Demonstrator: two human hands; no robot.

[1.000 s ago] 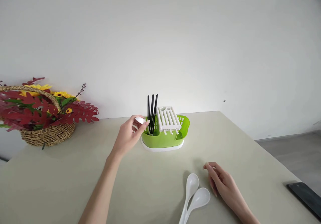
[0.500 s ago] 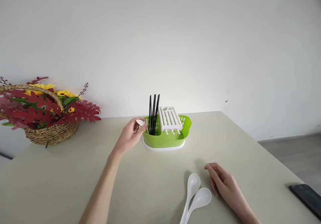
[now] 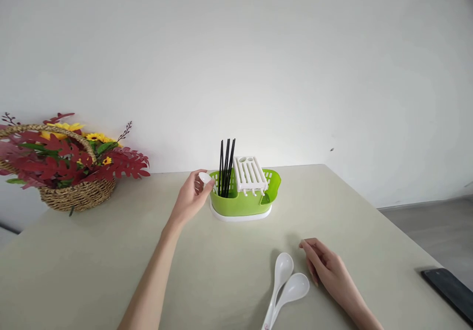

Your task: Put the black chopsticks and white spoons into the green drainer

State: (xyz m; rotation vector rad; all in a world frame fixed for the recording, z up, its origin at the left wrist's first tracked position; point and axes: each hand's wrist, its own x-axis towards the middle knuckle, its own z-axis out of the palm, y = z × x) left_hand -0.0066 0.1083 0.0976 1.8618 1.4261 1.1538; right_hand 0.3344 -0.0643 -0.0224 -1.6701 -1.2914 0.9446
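Note:
At the left end of a green utensil caddy (image 3: 242, 207), my left hand (image 3: 190, 197) pinches a white spoon (image 3: 204, 177). Its bowl faces up toward me, while the handle is hidden or hard to make out by the caddy's rim. Several black chopsticks (image 3: 226, 172) stand upright in the caddy's left part, just right of the fingers. A white slotted rack (image 3: 251, 174) with small hooks sits over its middle. My right hand (image 3: 330, 271) rests on the table, fingers loosely curled and holding nothing. Two white spoons (image 3: 284, 268) (image 3: 295, 288) lie crossed beside it.
On the left of the table (image 3: 207, 261) stands a wicker basket (image 3: 79, 194) of red leaves and yellow flowers. A dark phone (image 3: 449, 290) lies near the right edge. Behind the caddy rises a pale wall (image 3: 236, 74).
My left hand has shifted slightly up and left, and the spoon has turned so that more of its bowl shows. My right hand stays in about the same place.

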